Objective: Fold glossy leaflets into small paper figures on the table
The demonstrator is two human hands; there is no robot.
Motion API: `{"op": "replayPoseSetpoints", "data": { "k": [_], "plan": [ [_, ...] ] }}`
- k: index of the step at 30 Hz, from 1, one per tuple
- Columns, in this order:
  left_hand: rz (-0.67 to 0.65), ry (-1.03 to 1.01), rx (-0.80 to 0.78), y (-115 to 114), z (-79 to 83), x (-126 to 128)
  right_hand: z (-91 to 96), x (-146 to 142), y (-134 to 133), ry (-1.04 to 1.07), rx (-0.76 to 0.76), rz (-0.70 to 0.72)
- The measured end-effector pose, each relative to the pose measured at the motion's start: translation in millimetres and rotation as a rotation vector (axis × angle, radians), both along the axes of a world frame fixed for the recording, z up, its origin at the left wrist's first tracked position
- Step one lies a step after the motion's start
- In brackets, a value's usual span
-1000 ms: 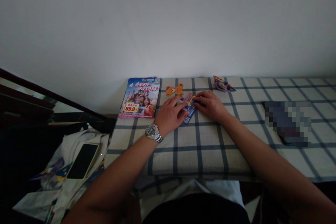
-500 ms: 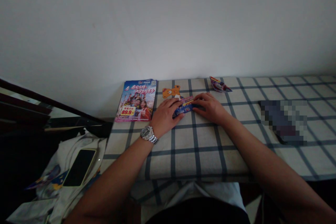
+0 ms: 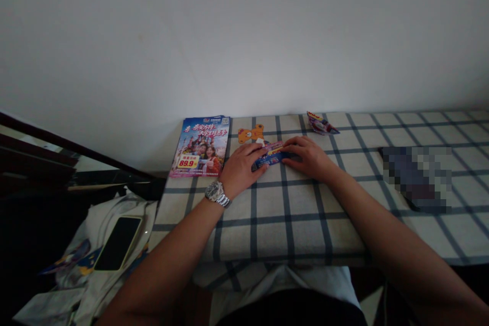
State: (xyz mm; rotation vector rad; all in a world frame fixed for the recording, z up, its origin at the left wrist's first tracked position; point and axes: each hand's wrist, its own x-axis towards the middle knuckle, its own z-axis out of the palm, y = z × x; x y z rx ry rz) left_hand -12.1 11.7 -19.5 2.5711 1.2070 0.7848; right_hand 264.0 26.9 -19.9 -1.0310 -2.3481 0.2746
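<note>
A folded strip of blue and pink printed paper lies on the checked tablecloth between my hands. My left hand, with a metal watch on its wrist, lies flat with its fingers stretched onto the strip's left end. My right hand presses its fingertips on the strip's right end. An orange bear-shaped cutout sits just behind the strip. A small folded paper boat rests behind my right hand near the wall.
A colourful flyer stack lies at the table's left edge. A dark blurred object sits on the right. Left of the table, a phone rests on a white cloth. A white wall stands right behind the table.
The paper strip has turned from a steep slant a second ago to lying nearly level. Both hands have stayed pressed on it, shifting only slightly.
</note>
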Motion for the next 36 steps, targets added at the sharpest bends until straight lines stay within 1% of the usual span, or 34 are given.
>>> {"op": "replayPoseSetpoints", "data": {
  "k": [9, 15, 22, 26, 30, 33, 36],
  "plan": [
    [-0.034, -0.046, -0.024, -2.7, 3.0, 1.8, -1.0, -0.1, 0.9, -0.005, 0.019, 0.030],
    [-0.044, -0.038, -0.045, -4.2, 5.2, 1.6, -0.8, 1.2, 4.6, 0.059, 0.018, 0.047],
    [-0.069, 0.002, -0.032, -4.3, 9.1, -3.5, 7.1, 3.0, -1.5, 0.116, -0.063, 0.029],
    [-0.048, -0.026, 0.012, -2.1, 9.1, -6.1, 9.8, 3.9, -2.6, 0.144, -0.073, 0.020],
    [0.008, -0.063, 0.065, -1.6, 10.1, -7.2, 11.3, 4.7, -4.0, 0.164, -0.081, 0.013],
    [0.044, -0.098, 0.063, -3.9, 13.7, -6.5, 14.1, 4.8, -6.1, 0.178, -0.071, 0.002],
    [0.060, -0.174, 0.038, -6.6, 17.9, -5.4, 18.6, 4.0, -8.9, 0.204, -0.032, -0.022]
  ]
}}
